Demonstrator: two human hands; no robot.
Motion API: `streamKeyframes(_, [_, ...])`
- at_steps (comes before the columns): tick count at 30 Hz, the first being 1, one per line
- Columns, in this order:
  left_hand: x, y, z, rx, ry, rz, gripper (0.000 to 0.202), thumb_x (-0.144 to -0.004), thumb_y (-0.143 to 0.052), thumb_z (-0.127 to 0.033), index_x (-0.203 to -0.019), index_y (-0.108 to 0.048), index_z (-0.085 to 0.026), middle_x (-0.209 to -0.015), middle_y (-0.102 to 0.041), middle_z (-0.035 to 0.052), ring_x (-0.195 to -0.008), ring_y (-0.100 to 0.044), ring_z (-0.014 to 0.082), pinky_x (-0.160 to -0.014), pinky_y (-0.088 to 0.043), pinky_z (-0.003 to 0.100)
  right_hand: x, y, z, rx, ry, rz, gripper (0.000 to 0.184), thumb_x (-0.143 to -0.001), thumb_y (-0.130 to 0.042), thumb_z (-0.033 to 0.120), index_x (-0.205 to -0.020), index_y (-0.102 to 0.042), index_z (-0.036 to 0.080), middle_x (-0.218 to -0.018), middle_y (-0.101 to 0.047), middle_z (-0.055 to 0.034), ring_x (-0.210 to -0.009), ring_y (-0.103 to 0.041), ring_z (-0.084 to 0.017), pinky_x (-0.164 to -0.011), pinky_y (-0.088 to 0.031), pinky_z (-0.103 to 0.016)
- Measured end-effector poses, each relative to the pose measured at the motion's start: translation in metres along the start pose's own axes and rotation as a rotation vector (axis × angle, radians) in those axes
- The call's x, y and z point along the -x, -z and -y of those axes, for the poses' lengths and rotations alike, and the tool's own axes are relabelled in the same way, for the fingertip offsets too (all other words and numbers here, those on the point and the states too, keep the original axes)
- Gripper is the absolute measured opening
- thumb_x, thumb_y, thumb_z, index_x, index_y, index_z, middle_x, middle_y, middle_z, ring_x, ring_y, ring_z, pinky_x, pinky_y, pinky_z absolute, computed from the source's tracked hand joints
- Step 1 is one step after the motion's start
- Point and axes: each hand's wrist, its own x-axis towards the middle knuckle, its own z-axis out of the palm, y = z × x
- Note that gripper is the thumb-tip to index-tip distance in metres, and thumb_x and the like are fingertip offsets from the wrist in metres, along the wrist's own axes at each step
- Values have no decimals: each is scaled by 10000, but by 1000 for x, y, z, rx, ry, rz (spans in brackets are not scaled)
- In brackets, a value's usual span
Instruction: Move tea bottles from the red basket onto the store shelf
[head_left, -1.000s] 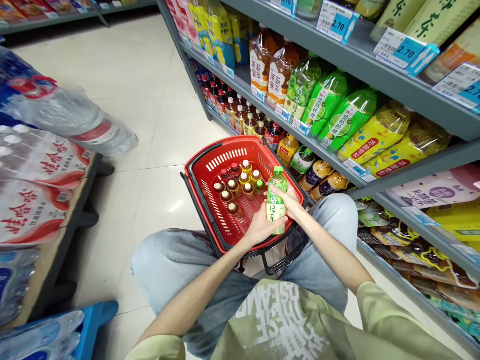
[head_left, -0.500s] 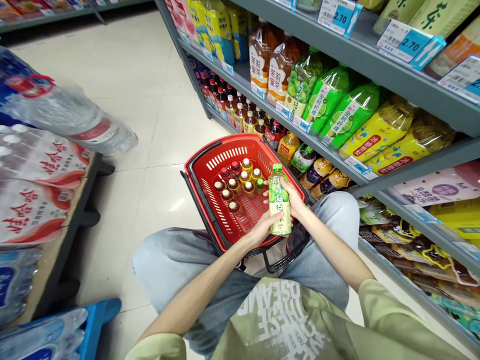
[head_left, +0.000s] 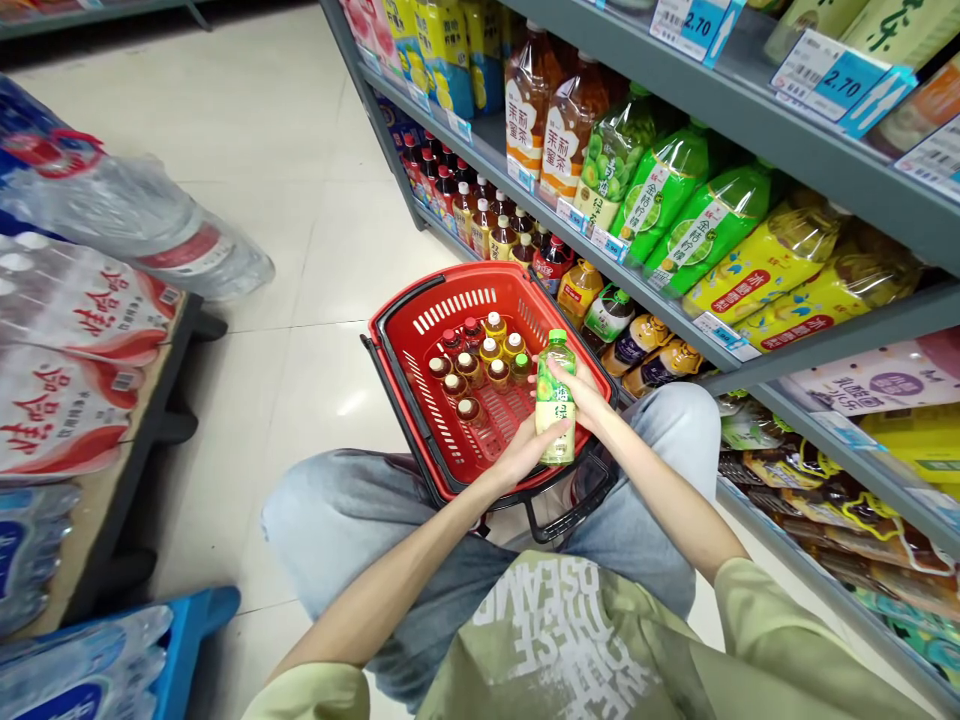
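A green tea bottle (head_left: 556, 400) with a green cap stands upright over the near right corner of a red shopping basket (head_left: 420, 350). My right hand (head_left: 589, 398) grips the bottle from the right, fingers wrapped round its upper half. My left hand (head_left: 523, 455) cups the bottle's lower end from the left. Several small bottles (head_left: 476, 365) with red, yellow and green caps stand upright inside the basket, on its far side. The basket rests on the floor between my knees.
Store shelves (head_left: 720, 110) on the right hold large tea bottles (head_left: 660, 195) and price tags (head_left: 836, 75). Small bottles (head_left: 480, 215) line the lower shelf beyond the basket. Wrapped water packs (head_left: 75, 300) stack on a pallet at the left. Tiled floor (head_left: 262, 150) lies ahead.
The bottle has been turned a little in both hands, its label now facing differently; it stays over the basket's near right corner. The camera has shifted slightly.
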Motion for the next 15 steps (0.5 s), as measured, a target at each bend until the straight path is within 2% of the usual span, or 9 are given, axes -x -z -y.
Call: streamKeyframes(15, [3,-2,0,-41,-11,9,633,-833,-707,-557,-1302,-599,-145,-1300,-689,133,-1167,-649,312,-1023,-505,448,0,2,-7,30,-19,-104,400,-731,-843,242,-1042,-593,229,-909,-768,-3,-723,-750,-174,-593,-631,-262])
